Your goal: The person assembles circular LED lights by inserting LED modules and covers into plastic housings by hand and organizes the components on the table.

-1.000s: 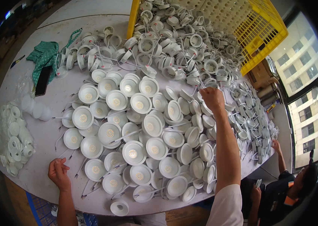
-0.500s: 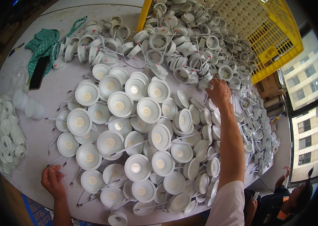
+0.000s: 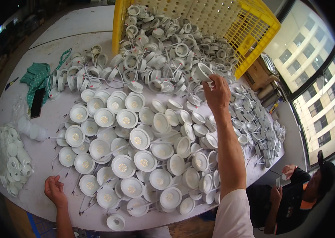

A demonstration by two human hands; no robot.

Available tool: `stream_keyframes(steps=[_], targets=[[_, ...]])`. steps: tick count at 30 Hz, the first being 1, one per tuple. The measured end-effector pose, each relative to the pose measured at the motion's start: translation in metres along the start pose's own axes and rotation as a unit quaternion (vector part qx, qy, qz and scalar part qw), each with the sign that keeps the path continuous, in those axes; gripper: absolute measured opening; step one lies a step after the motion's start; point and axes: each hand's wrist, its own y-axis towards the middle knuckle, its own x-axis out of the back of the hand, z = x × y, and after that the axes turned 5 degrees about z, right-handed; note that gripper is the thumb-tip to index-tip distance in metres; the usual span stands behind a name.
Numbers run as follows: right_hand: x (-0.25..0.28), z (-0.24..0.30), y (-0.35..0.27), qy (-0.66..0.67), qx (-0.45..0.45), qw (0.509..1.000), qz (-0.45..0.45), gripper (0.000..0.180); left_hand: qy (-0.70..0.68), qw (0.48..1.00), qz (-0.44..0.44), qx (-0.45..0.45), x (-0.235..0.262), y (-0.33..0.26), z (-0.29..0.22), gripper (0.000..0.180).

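Held lamp shell: one white round shell (image 3: 204,72) is held in the upper middle of the frame, tilted nearly edge-on, in front of the heap of ring housings (image 3: 131,61); whether a lead hangs from it cannot be told.
Right hand: the shell's rim is pinched by the right hand (image 3: 217,93), its fingers closed down to the rim's thickness.
Left hand: nothing is seen in the hold of the left hand (image 3: 55,189), at the lower left by the tabletop edge; its fingers are half-open and loosely curled.
Rim grip: a light pinch at the edge is probably best, so that the broad face is not smudged or bent.
Loose leads: wires are tangled among the wide white lamps (image 3: 122,167) across the centre of the tabletop (image 3: 44,158); a high path above them seems safer, lest neighbours be snagged.
Crate side: clearance from the yellow crate (image 3: 118,27), upper middle to upper right, is advised, since the shell could be knocked there.
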Motion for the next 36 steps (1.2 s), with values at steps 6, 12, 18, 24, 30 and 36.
stream_keyframes(steps=[6,12,18,24,30,36], targets=[[0.144,0.055,-0.058,-0.031,0.179,0.969,-0.169,0.034,-0.013,0.99,0.004,-0.139,-0.003,-0.03,-0.109,0.026],[0.246,0.153,-0.206,0.138,0.03,0.983,-0.119,0.035,0.275,0.711,0.399,-0.509,-0.086,-0.249,-0.215,0.055],[0.282,0.237,-0.363,0.393,-0.256,0.876,-0.115,0.019,0.301,0.629,0.446,-0.561,-0.127,-0.358,-0.188,0.065],[0.278,0.262,-0.404,0.513,-0.354,0.78,-0.065,0.014,0.327,0.657,0.533,-0.421,-0.103,-0.373,-0.162,0.058],[0.276,0.27,-0.403,0.491,-0.315,0.811,-0.045,0.016,0.331,0.712,0.557,-0.27,-0.08,-0.373,-0.125,0.07],[0.28,0.265,-0.399,0.44,-0.257,0.861,-0.006,0.016,0.226,0.738,0.535,-0.343,-0.082,-0.368,-0.114,0.069]])
